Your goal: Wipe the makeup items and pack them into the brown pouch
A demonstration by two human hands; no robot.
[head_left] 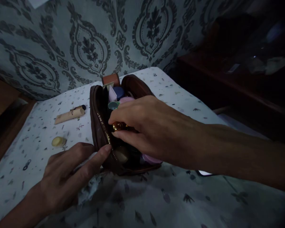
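Observation:
A brown zippered pouch [98,126] lies open on a white patterned cloth [38,133], packed with small cosmetic jars and tubes. My right hand [144,126] reaches over the pouch, its thumb and fingers pinched on a small gold-capped item [118,126] at the opening. My left hand [68,172] rests on the cloth at the pouch's near left corner, fingers bent, with the thumb tip pressing the zipper edge. A pink lid [150,159] shows under my right wrist, and a blue lid [118,91] sits further back in the pouch.
A beige tube with a black cap [70,115] and a small yellow round pot [59,141] lie on the cloth to the left of the pouch. A damask-patterned wall [90,44] rises behind. Dark wooden furniture [239,79] stands to the right.

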